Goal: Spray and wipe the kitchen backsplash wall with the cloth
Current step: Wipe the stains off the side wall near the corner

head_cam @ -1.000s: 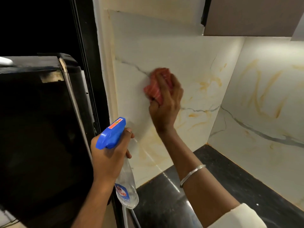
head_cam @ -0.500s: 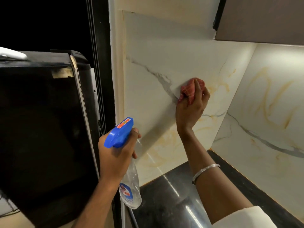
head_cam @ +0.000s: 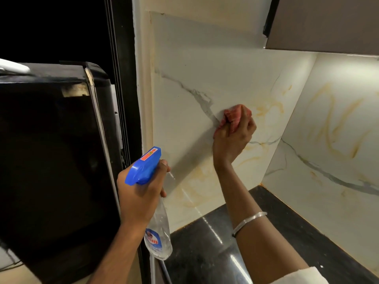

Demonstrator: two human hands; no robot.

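My right hand (head_cam: 233,140) grips a bunched red cloth (head_cam: 235,116) and presses it against the white marble backsplash wall (head_cam: 184,111), right beside a grey vein. My left hand (head_cam: 141,193) holds a clear spray bottle (head_cam: 159,234) by its neck, just under the blue trigger head (head_cam: 143,167). The bottle is upright and stays low, left of the wall and apart from it. Part of the cloth is hidden behind my fingers.
A large black appliance (head_cam: 51,160) stands close on the left, with a dark vertical frame (head_cam: 123,78) beside it. A glossy black countertop (head_cam: 205,242) runs below the wall. A second marble wall (head_cam: 328,140) meets it at the right corner. A brown cabinet (head_cam: 328,23) hangs overhead.
My right hand has slid the cloth to the right and slightly down along the wall. My left hand keeps the spray bottle in much the same place.
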